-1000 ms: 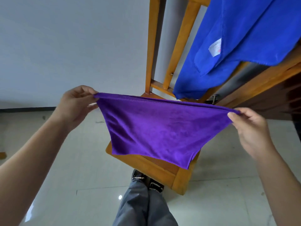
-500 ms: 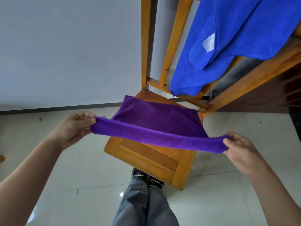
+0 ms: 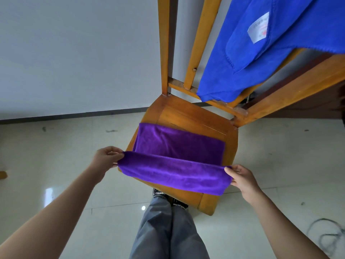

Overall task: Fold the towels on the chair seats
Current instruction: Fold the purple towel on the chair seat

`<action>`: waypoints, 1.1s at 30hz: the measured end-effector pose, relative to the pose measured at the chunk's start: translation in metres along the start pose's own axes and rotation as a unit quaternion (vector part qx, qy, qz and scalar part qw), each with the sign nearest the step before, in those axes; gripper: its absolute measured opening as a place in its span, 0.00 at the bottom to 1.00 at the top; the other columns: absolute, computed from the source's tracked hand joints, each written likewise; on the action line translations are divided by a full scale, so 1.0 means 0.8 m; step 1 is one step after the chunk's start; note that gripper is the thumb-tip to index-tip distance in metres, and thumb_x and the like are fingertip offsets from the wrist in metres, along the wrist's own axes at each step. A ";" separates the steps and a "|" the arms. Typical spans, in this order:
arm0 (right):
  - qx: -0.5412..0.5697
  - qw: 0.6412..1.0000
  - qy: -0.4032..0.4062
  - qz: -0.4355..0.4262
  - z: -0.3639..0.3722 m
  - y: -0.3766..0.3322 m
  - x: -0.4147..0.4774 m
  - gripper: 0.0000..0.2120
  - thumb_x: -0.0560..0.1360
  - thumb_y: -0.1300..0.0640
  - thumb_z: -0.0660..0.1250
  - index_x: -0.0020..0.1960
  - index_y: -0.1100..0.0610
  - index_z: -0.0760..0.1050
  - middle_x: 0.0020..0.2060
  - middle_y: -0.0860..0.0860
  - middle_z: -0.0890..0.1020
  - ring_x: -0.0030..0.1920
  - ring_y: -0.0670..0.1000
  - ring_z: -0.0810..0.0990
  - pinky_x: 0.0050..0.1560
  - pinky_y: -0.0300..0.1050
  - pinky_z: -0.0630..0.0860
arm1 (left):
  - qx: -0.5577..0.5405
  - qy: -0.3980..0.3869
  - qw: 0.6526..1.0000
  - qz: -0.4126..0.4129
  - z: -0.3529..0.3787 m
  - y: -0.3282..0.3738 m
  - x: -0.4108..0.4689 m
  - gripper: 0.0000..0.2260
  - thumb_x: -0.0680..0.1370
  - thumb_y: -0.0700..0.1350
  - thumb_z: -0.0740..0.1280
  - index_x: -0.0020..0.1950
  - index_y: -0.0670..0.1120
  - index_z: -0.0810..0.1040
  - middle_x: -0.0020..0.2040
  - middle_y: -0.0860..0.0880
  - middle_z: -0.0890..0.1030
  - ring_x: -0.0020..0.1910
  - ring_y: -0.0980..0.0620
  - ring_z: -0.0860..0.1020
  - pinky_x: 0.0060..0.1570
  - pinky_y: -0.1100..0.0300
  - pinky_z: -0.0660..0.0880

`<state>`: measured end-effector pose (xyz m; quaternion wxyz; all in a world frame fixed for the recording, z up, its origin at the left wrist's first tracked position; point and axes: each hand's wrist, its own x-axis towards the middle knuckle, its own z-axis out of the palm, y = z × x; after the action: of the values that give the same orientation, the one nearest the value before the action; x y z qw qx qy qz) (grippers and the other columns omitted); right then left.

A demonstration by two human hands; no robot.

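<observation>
Count, near field: one pair of grey trousers (image 3: pixel 168 230) and two dark shoes (image 3: pixel 177 200), standing on the pale tiled floor (image 3: pixel 56 156) just in front of the chair.
Count, hands: two, both bare, one at each end of the same towel edge.
Left hand (image 3: pixel 106 158): fingers curled, thumb on top, pinching the left corner of the purple towel (image 3: pixel 173 172) beside the seat's left front corner.
Right hand (image 3: pixel 242 179): fingers curled, thumb on top, pinching the right corner of the same edge, beside the seat's right front.
Count, towels: two, one purple and one blue.
Purple towel, position: far half lies flat on the chair seat (image 3: pixel 196 116); near half rises in a stitched fold line between the two hands and hangs over the seat's front edge.
Count, chairs: one wooden chair in view.
Cable (image 3: pixel 328 238): one loose coil on the floor, lower right, well apart from the chair.
Backrest (image 3: pixel 164 43): upright posts and slats behind the seat.
Blue towel (image 3: pixel 233 71): draped over the backrest, hanging clear of the seat, with one white label (image 3: pixel 259 28).
Wall (image 3: pixel 74 53): plain, grey-white, behind the chair.
Change from earlier frames: one second ago the purple towel hung in the air between raised hands; now both hands are lower and the far half is spread flat on the seat.
</observation>
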<state>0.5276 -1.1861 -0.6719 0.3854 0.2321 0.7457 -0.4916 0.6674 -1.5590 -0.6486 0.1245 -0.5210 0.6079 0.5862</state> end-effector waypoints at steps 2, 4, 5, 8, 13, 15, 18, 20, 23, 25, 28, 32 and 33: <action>-0.003 1.000 0.028 -0.013 0.005 -0.008 0.009 0.08 0.75 0.64 0.65 0.38 0.57 0.73 0.37 0.55 0.78 0.36 0.52 0.78 0.38 0.44 0.74 | -0.010 0.018 1.000 0.020 0.007 0.009 0.012 0.09 0.74 0.30 0.65 0.38 0.43 0.75 0.36 0.43 0.76 0.36 0.50 0.74 0.36 0.62 0.74; -0.019 0.997 0.058 -0.036 0.009 -0.014 0.022 0.08 0.75 0.63 0.66 0.38 0.55 0.73 0.37 0.56 0.78 0.39 0.55 0.76 0.42 0.48 0.74 | -0.019 0.034 0.998 0.042 0.017 0.022 0.025 0.10 0.74 0.30 0.65 0.37 0.44 0.76 0.36 0.44 0.77 0.36 0.50 0.74 0.39 0.59 0.72; -0.024 0.996 0.070 -0.047 0.011 -0.017 0.029 0.08 0.75 0.62 0.66 0.38 0.54 0.73 0.36 0.55 0.78 0.40 0.56 0.76 0.43 0.50 0.74 | -0.027 0.041 0.997 0.053 0.021 0.028 0.031 0.11 0.74 0.30 0.66 0.37 0.44 0.76 0.35 0.44 0.77 0.36 0.50 0.74 0.39 0.59 0.71; -0.041 0.990 0.114 -0.072 0.017 -0.024 0.056 0.09 0.75 0.61 0.67 0.37 0.52 0.73 0.35 0.52 0.78 0.41 0.56 0.76 0.41 0.47 0.74 | -0.038 0.050 0.995 0.074 0.036 0.047 0.056 0.12 0.74 0.30 0.65 0.36 0.45 0.76 0.31 0.49 0.79 0.35 0.52 0.74 0.37 0.62 0.71; -0.105 0.979 0.160 -0.077 0.035 -0.032 0.104 0.15 0.75 0.58 0.66 0.60 0.63 0.73 0.50 0.60 0.79 0.51 0.58 0.78 0.46 0.37 0.74 | -0.021 0.074 0.993 0.088 0.060 0.061 0.107 0.06 0.76 0.36 0.66 0.51 0.42 0.78 0.40 0.51 0.82 0.45 0.48 0.75 0.40 0.62 0.71; -0.175 0.970 0.159 -0.047 0.043 -0.026 0.108 0.24 0.76 0.55 0.65 0.69 0.62 0.65 0.62 0.60 0.75 0.62 0.60 0.74 0.61 0.50 0.71 | 0.066 0.079 0.993 0.058 0.073 0.049 0.120 0.18 0.77 0.42 0.66 0.67 0.44 0.71 0.57 0.45 0.75 0.53 0.47 0.73 0.48 0.56 0.72; -0.399 0.889 0.198 -0.108 0.056 -0.002 0.083 0.23 0.76 0.57 0.65 0.68 0.61 0.67 0.63 0.61 0.74 0.62 0.62 0.72 0.59 0.55 0.72 | 0.271 0.086 0.955 0.087 0.085 0.012 0.111 0.24 0.76 0.43 0.66 0.71 0.43 0.66 0.67 0.40 0.70 0.61 0.41 0.70 0.63 0.48 0.67; -0.466 0.841 0.165 -0.218 0.066 0.019 0.061 0.19 0.70 0.62 0.71 0.60 0.62 0.75 0.53 0.60 0.79 0.53 0.61 0.78 0.45 0.51 0.78 | 0.404 0.069 0.901 0.141 0.092 -0.015 0.087 0.23 0.76 0.43 0.66 0.70 0.43 0.68 0.69 0.39 0.68 0.64 0.37 0.68 0.63 0.45 0.66; -0.528 0.800 0.082 -0.273 0.082 0.040 0.046 0.18 0.65 0.63 0.75 0.55 0.61 0.79 0.47 0.58 0.81 0.48 0.58 0.81 0.39 0.46 0.79 | 0.516 0.056 0.825 0.226 0.105 -0.044 0.059 0.20 0.74 0.46 0.65 0.65 0.43 0.74 0.69 0.38 0.70 0.64 0.35 0.70 0.58 0.41 0.70; -0.523 0.824 0.049 -0.213 0.090 0.041 0.047 0.18 0.73 0.59 0.68 0.62 0.58 0.75 0.56 0.56 0.78 0.57 0.57 0.76 0.49 0.46 0.76 | 0.567 0.011 0.806 0.166 0.106 -0.054 0.052 0.21 0.76 0.48 0.63 0.69 0.48 0.70 0.74 0.43 0.61 0.72 0.40 0.61 0.66 0.45 0.63; -0.486 0.853 0.089 -0.165 0.094 0.035 0.051 0.20 0.77 0.56 0.62 0.69 0.54 0.68 0.62 0.54 0.74 0.62 0.54 0.72 0.56 0.45 0.73 | 0.615 -0.005 0.778 0.127 0.088 -0.065 0.058 0.23 0.78 0.51 0.60 0.73 0.54 0.61 0.77 0.49 0.53 0.75 0.45 0.51 0.69 0.49 0.57; -0.399 0.897 0.185 -0.039 0.087 0.027 0.047 0.24 0.76 0.56 0.64 0.71 0.57 0.64 0.65 0.59 0.71 0.64 0.60 0.70 0.59 0.55 0.71 | 0.623 0.004 0.771 0.132 0.075 -0.065 0.052 0.23 0.76 0.48 0.62 0.71 0.51 0.65 0.76 0.49 0.56 0.73 0.45 0.56 0.67 0.48 0.60; -0.349 0.915 0.203 0.007 0.084 0.028 0.046 0.26 0.75 0.57 0.65 0.71 0.59 0.62 0.66 0.61 0.70 0.64 0.62 0.70 0.60 0.56 0.71 | 0.622 0.011 0.773 0.126 0.073 -0.066 0.050 0.22 0.76 0.48 0.62 0.70 0.51 0.65 0.75 0.49 0.56 0.72 0.45 0.57 0.66 0.49 0.61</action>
<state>0.5452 -1.2392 -0.7284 0.2857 0.1826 0.9303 -0.1397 0.6650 -1.5171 -0.7263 0.3400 -0.2553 0.9012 0.0847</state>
